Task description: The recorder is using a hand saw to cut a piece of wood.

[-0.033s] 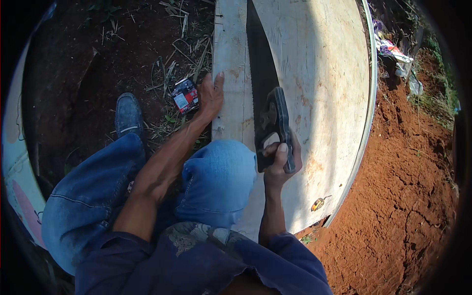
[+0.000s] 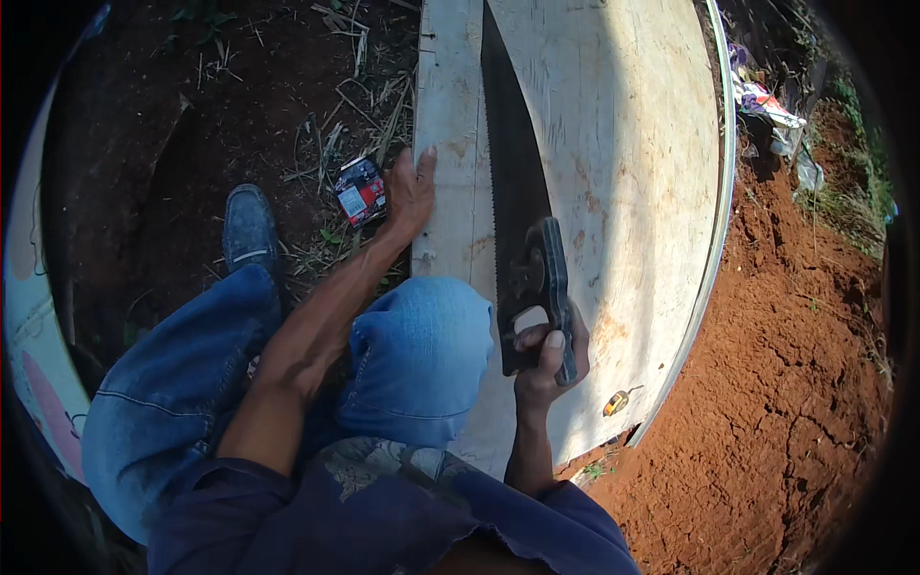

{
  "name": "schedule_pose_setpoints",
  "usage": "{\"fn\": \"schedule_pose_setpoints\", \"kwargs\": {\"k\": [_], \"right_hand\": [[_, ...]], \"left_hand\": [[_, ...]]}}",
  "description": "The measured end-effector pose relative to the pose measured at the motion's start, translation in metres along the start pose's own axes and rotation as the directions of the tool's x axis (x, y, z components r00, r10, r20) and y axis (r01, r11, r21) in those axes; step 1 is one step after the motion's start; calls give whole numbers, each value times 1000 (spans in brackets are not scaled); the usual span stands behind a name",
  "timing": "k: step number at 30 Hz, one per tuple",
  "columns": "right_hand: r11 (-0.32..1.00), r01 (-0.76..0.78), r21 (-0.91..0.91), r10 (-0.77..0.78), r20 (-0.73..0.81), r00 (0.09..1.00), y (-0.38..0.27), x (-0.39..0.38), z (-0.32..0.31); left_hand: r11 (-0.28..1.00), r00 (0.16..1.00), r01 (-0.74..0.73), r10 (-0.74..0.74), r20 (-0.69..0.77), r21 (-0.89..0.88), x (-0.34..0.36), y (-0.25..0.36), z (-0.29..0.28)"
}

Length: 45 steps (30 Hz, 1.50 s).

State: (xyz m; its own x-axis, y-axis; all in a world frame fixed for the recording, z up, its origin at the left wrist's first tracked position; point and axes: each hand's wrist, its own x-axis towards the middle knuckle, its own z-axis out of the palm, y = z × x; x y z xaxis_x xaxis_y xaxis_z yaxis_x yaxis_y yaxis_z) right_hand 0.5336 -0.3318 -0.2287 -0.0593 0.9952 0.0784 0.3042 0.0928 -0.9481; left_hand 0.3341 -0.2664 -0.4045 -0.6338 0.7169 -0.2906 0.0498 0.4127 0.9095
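My right hand point(image 2: 554, 369) is wrapped round the black handle of a handsaw point(image 2: 517, 153), thumb on the near side. The saw's long dark blade points away from me over a pale plywood sheet point(image 2: 661, 182), its toothed edge to the left along a lengthwise line in the wood. The blade's tip is at the top rim of the picture. My left hand point(image 2: 412, 196) grips the sheet's left edge, thumb on top and the fingers partly hidden. My knee point(image 2: 422, 331) in blue jeans rests against the sheet between my arms.
A yellow and black tape measure point(image 2: 616, 402) lies on the sheet's near right corner. Beside my left hand, a dark red and black packet point(image 2: 361, 190) is on the ground among dry stalks. Reddish soil point(image 2: 786, 383) borders the sheet on the right, with litter point(image 2: 767, 105) farther off.
My right hand has drawn the saw back toward me, so its handle sits nearer. My left hand stays on the sheet's edge.
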Motion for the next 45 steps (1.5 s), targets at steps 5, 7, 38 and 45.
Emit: {"fn": "schedule_pose_setpoints", "kwargs": {"k": [5,7,38,45], "right_hand": [[999,28,39,-25,-71,997,20,89,62],[994,-24,109,30,-54,998,30,169,109],[983,-63,172,71,-37,997,39,153,100],[985,-83,151,79,33,996,-13,-4,11]], "left_hand": [[998,999,-51,51,-15,31,-11,1,8],[999,999,-45,45,-9,-1,0,11,25],[994,997,-78,77,12,83,-7,-4,14],[993,992,-81,88,-90,81,14,-4,-18]]}}
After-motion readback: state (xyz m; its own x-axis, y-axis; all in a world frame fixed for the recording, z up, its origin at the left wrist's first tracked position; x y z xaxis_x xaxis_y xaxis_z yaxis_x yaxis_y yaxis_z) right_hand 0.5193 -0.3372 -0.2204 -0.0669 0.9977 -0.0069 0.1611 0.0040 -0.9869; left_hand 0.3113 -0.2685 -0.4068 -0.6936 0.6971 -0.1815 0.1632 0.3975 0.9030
